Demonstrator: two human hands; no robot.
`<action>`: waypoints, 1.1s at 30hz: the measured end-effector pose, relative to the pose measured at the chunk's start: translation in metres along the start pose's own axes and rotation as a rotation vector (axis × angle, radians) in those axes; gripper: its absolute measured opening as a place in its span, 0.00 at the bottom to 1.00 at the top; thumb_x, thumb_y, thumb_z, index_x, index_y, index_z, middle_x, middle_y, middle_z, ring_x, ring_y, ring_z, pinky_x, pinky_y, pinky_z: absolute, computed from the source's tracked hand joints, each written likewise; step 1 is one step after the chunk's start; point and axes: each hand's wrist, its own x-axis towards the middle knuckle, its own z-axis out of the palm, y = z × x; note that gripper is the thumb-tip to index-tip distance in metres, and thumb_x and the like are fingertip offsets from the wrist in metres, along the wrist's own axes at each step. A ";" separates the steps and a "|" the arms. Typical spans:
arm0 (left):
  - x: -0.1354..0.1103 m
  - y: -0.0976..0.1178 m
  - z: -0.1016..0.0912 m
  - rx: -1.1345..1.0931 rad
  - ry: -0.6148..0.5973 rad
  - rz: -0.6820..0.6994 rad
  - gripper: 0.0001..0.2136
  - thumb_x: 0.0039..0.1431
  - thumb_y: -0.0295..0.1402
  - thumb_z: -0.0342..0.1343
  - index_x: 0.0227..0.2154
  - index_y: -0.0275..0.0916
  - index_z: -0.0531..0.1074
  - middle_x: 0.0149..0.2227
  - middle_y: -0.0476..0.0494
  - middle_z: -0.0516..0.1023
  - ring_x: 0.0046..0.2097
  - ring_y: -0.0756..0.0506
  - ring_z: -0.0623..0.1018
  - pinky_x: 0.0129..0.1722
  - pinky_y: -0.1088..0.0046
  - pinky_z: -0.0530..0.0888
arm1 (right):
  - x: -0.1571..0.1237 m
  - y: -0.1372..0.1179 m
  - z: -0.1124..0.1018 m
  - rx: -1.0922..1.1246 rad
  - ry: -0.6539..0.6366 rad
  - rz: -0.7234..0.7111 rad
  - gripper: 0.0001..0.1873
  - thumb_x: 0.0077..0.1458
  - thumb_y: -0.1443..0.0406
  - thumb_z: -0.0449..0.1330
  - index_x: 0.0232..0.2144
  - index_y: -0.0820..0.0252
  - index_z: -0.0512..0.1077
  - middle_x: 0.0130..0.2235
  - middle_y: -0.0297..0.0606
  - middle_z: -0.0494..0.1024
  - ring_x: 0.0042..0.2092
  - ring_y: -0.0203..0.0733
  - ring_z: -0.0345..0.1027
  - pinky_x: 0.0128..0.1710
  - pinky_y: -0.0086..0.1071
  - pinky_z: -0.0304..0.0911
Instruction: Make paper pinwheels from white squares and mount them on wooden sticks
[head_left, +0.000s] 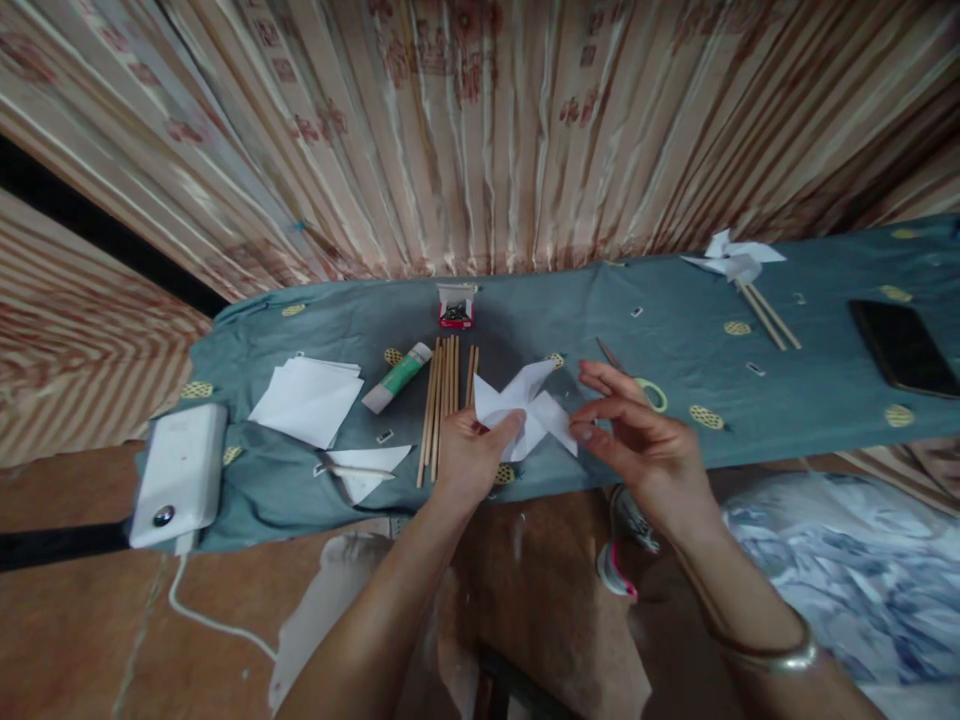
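Observation:
A white folded paper pinwheel [525, 408] is held over the near edge of a blue-grey cloth-covered board [675, 340]. My left hand [469, 460] grips its lower left side, thumb pressed on the paper. My right hand [637, 435] pinches the pinwheel's right flap between thumb and fingers. Several thin wooden sticks [442, 395] lie just left of the pinwheel. A green and white glue stick [397, 378] lies beside them. Scissors with a green handle [641, 382] lie partly hidden behind my right hand.
A stack of white paper squares [307, 400] and a cut scrap [364, 468] lie at left. A small red box [456, 306] sits at the back. Another pinwheel on sticks [739, 265] and a black phone [904, 348] lie far right. A white device [180, 475] sits on the board's left end.

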 end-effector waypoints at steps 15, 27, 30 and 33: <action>-0.011 -0.002 0.008 -0.034 -0.099 -0.034 0.15 0.29 0.39 0.73 0.21 0.36 0.79 0.22 0.45 0.79 0.23 0.48 0.75 0.22 0.74 0.70 | -0.001 0.013 0.013 0.035 -0.067 0.092 0.05 0.51 0.60 0.66 0.30 0.53 0.78 0.65 0.35 0.61 0.66 0.52 0.54 0.64 0.47 0.53; -0.011 -0.003 0.005 -0.024 -0.096 -0.035 0.15 0.31 0.39 0.73 0.21 0.36 0.79 0.22 0.45 0.79 0.24 0.46 0.76 0.23 0.73 0.71 | -0.001 0.016 0.016 0.099 -0.061 0.149 0.04 0.49 0.60 0.67 0.29 0.53 0.78 0.65 0.34 0.63 0.66 0.52 0.54 0.62 0.46 0.54; -0.010 -0.004 0.005 -0.036 -0.099 -0.030 0.14 0.31 0.38 0.73 0.21 0.35 0.79 0.22 0.45 0.79 0.23 0.48 0.75 0.23 0.74 0.70 | -0.001 0.015 0.017 0.123 -0.053 0.160 0.04 0.49 0.60 0.67 0.28 0.52 0.79 0.64 0.34 0.64 0.66 0.52 0.54 0.63 0.46 0.53; -0.010 -0.004 0.006 -0.049 -0.115 -0.026 0.14 0.31 0.38 0.73 0.21 0.35 0.79 0.21 0.47 0.78 0.22 0.50 0.73 0.23 0.75 0.69 | -0.001 0.014 0.017 0.135 -0.059 0.178 0.05 0.48 0.59 0.68 0.28 0.52 0.79 0.64 0.33 0.64 0.65 0.53 0.54 0.63 0.46 0.53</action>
